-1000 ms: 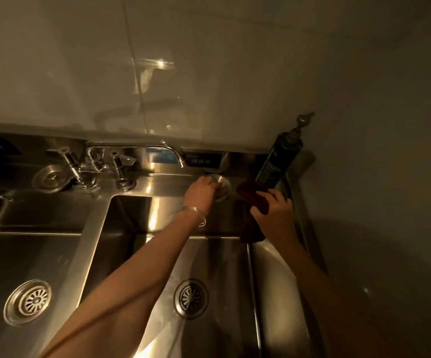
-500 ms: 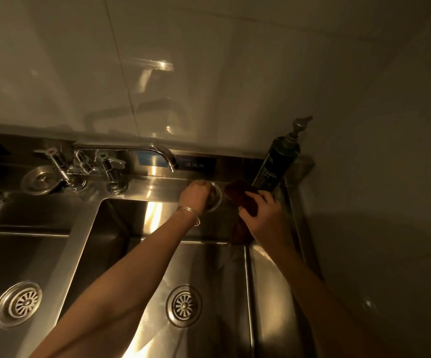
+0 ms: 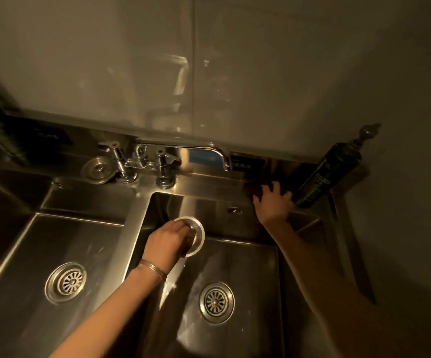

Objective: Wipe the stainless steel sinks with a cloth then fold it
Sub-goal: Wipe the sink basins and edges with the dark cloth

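Steel ledge, upper right: my right hand (image 3: 272,202) presses the cloth (image 3: 252,188); left hand (image 3: 169,242) grasps a strainer (image 3: 198,232). Basins, folding remain.

Left hand (image 3: 169,241) curled downward, right hand (image 3: 273,202) spread flat.

I see silver steel sinks (image 3: 248,257) with radial-slotted drains (image 3: 216,302). I note a dark red cloth (image 3: 254,187), dark green bottle (image 3: 324,174).

Dim, warm light; glare streaks the steel sink (image 3: 142,215), corners fall dark, edges bend slightly.
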### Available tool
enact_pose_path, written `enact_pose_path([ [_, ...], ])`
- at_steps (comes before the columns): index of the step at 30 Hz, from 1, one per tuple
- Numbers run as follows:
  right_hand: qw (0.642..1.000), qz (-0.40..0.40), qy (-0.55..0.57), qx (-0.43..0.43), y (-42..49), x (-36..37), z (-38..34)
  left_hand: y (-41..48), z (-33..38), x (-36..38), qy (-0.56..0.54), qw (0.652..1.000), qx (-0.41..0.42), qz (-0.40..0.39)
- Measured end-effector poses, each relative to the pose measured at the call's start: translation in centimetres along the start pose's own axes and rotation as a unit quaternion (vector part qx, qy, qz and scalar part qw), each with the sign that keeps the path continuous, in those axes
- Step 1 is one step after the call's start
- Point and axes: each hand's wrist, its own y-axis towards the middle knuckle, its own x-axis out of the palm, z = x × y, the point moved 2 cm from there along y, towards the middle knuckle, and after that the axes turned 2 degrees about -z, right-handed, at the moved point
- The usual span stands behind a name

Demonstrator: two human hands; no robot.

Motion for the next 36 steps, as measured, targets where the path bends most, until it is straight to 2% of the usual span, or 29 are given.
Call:
enact_pose_path([
  [3,0.999,0.019,-0.029,-0.011,-0.5,1.1,-4.3,-1.8,-1.9,-0.8,0.003,1.0,-0.006,0.001],
  [6,0.996,0.027,-0.003,-0.086,-1.2,2.2,-10.0,-3.8,-3.1,-1.2,-0.008,1.0,-0.022,-0.003],
  [9,0.989,-0.004,0.011,-0.15,-1.9,2.6,-15.1,-5.1,-3.9,-1.7,-0.002,1.0,-0.014,0.015],
  [12,0.965,-0.026,-0.031,-0.259,-2.4,2.5,-16.3,-5.5,-4.3,-2.0,-0.007,0.999,-0.011,0.033],
  [14,0.947,-0.059,-0.047,-0.312,-1.9,2.0,-14.3,-5.1,-4.6,-2.1,-0.007,0.999,-0.008,0.035],
  [16,0.958,-0.065,-0.057,-0.274,-1.1,2.1,-10.3,-4.5,-4.8,-1.8,-0.027,0.999,-0.019,0.016],
  [18,0.989,-0.022,-0.032,-0.143,-0.5,1.9,-6.5,-4.0,-5.0,-1.4,-0.06,0.998,-0.029,0.002],
  [20,0.999,0.013,-0.02,-0.029,-0.2,1.8,-6.0,-3.5,-5.2,-1.5,-0.083,0.996,-0.038,0.014],
  [22,0.999,0.02,-0.02,0.029,-0.5,1.8,-8.4,-2.7,-5.4,-1.6,-0.096,0.994,-0.049,0.024],
  [23,1.0,0.016,-0.018,0.015,-0.9,2.0,-9.9,-2.3,-5.5,-1.5,-0.093,0.994,-0.052,0.026],
  [25,0.994,0.017,-0.034,-0.102,-1.9,2.9,-12.5,-1.3,-5.5,-1.5,-0.087,0.994,-0.051,0.029],
  [27,0.973,-0.002,-0.052,-0.227,-3.0,3.3,-12.8,0.1,-5.3,-1.5,-0.101,0.993,-0.051,0.025],
  [28,0.965,-0.012,-0.056,-0.256,-3.3,3.3,-11.9,0.7,-5.1,-1.6,-0.104,0.993,-0.052,0.025],
  [30,0.968,0.015,-0.034,-0.249,-3.8,3.1,-8.7,2.0,-4.6,-1.6,-0.115,0.991,-0.064,0.02],
  [32,0.984,0.019,0.024,-0.177,-4.2,2.8,-4.0,3.5,-3.8,-1.6,-0.129,0.989,-0.069,0.009],
  [36,0.995,-0.013,-0.009,-0.102,-4.4,1.6,3.2,7.0,-2.7,-0.2,-0.135,0.988,-0.075,0.022],
])
